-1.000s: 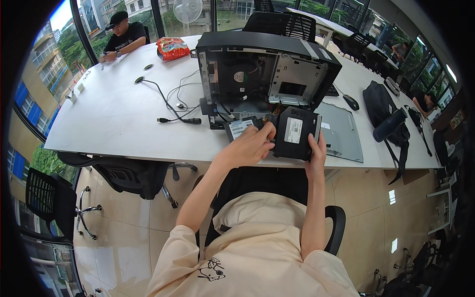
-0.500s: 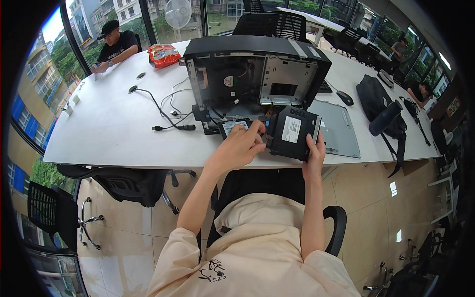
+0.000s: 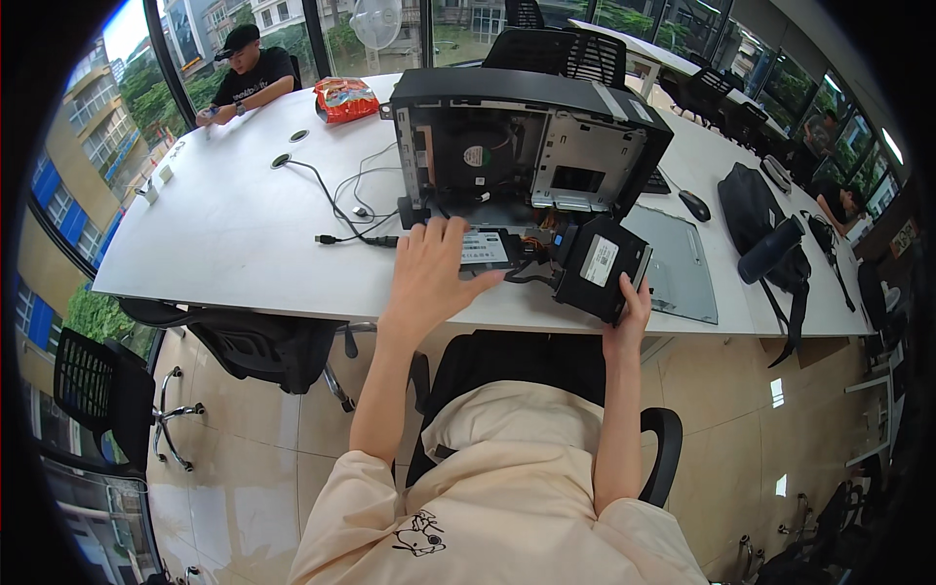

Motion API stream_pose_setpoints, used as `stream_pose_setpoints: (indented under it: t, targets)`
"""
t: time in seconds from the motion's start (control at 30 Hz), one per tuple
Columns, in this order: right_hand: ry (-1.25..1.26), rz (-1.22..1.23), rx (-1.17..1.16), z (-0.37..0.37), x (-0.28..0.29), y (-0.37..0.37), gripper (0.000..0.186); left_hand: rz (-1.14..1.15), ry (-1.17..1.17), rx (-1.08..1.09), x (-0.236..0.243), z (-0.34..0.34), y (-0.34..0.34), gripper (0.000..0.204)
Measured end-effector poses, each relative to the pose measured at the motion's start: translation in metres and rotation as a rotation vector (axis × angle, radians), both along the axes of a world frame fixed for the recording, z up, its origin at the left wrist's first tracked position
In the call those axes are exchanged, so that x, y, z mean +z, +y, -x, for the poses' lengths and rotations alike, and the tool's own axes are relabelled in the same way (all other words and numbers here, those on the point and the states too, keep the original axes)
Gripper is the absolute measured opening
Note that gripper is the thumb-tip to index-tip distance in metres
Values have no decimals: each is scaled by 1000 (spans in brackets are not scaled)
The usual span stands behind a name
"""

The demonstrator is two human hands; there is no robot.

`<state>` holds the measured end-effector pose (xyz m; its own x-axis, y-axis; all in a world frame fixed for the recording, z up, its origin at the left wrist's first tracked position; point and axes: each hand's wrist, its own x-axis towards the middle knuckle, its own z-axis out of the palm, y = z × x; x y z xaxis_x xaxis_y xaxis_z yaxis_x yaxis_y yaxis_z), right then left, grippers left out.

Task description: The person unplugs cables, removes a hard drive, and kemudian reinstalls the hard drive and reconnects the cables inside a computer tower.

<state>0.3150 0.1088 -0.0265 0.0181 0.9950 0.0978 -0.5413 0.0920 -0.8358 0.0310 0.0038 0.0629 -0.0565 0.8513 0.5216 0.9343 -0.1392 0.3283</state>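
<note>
My right hand (image 3: pixel 632 310) grips the lower right edge of a black drive cage (image 3: pixel 597 265) with a white label, tilted at the front of the desk. Cables run from the cage's left side to a flat solid-state drive (image 3: pixel 490 250) with a white label. Over that drive's left end is my left hand (image 3: pixel 431 273), its thumb stretched out to the right and its fingers extended. Behind both parts the black computer case (image 3: pixel 531 146) lies on its side, open toward me, showing a fan and a metal bracket. My left fingers hide part of the drive.
A grey side panel (image 3: pixel 678 268) lies right of the cage. Farther right are a mouse (image 3: pixel 694 205), a black bag (image 3: pixel 756 219) and a dark bottle (image 3: pixel 770 250). Loose cables (image 3: pixel 331 205) and a red snack bag (image 3: pixel 345 100) are on the left. Another person (image 3: pixel 252 83) sits at the far left.
My left hand has moved left from the cables beside the cage to the left end of the solid-state drive, and its fingers have spread. My right hand keeps its hold on the cage.
</note>
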Motion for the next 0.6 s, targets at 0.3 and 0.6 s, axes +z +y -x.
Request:
stream_pose_setpoints:
  t: [0.3, 0.6]
  targets:
    - [61, 44, -4, -3, 0, -2, 42, 115, -146, -63, -20, 25, 8, 63]
    - [90, 34, 9, -7, -6, -1, 39, -288, -323, -76, -19, 18, 48, 34]
